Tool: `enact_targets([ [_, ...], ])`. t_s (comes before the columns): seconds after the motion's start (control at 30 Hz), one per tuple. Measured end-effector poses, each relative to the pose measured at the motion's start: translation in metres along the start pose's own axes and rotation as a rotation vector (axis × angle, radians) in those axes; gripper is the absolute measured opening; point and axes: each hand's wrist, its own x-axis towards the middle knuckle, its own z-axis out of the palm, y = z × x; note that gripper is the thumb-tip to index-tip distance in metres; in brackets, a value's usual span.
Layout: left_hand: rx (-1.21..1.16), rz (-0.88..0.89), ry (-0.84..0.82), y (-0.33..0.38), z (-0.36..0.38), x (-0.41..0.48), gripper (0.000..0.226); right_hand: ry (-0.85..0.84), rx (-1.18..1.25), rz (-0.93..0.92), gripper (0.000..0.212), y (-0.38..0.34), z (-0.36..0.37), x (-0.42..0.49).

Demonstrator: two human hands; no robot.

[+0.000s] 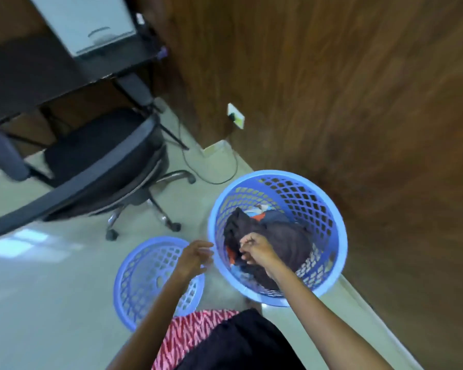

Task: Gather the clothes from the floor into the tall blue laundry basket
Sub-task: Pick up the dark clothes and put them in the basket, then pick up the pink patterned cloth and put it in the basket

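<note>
Clothes (271, 216) lie heaped inside the tall blue laundry basket (342, 236). Our right hand (257, 251) reaches through the basket's mouth, fingers curled round a fold of the dark garment (289, 243) on top of the heap. We take it that the hand is settling the cloth low, so nothing hangs over the rim.

Our left hand (195, 256) hovers just outside that rim, to the left of the working hand, fingers loose and holding nothing. We judge it ready to steady the basket. Beneath the left hand sits a shorter blue basket (145, 284), near the tall one.

Beyond the right hand, the tall basket stands close against a wood-panelled wall (358, 102), so there is little room on that side. Its wide mouth gives the hand a free way straight up. Further left of both hands, pale floor (51, 276) runs to an office chair (104, 169), which we judge the widest room for moving.
</note>
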Motion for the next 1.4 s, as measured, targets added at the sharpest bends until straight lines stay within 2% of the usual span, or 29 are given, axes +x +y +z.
enact_targets([
  [0.3,-0.511,0.088,0.470,-0.104,-0.102,-0.114,0.021,-0.360,-0.255,-0.211,0.022,-0.035,0.182,-0.053],
  [0.47,-0.744,0.145,0.576,-0.187,-0.156,-0.193,0.033,-0.487,-0.371,-0.269,0.021,-0.022,0.293,-0.113],
  [0.63,-0.940,0.181,0.751,-0.268,-0.213,-0.274,0.033,-0.665,-0.491,-0.300,0.023,-0.003,0.409,-0.176],
  [0.83,-1.070,0.232,0.952,-0.333,-0.285,-0.332,0.020,-0.847,-0.605,-0.356,0.020,0.002,0.526,-0.229],
  [1.03,-1.120,0.221,1.064,-0.378,-0.375,-0.367,0.036,-0.988,-0.644,-0.371,0.018,-0.007,0.648,-0.250],
  [1.1,-1.120,0.209,1.107,-0.392,-0.415,-0.374,0.034,-1.015,-0.648,-0.380,0.018,-0.016,0.693,-0.254],
  [1.2,-1.099,0.168,1.158,-0.416,-0.477,-0.380,0.019,-1.037,-0.655,-0.385,0.015,-0.037,0.762,-0.264],
  [1.4,-1.114,0.133,1.243,-0.451,-0.576,-0.384,0.024,-1.075,-0.655,-0.386,0.014,-0.067,0.868,-0.274],
])
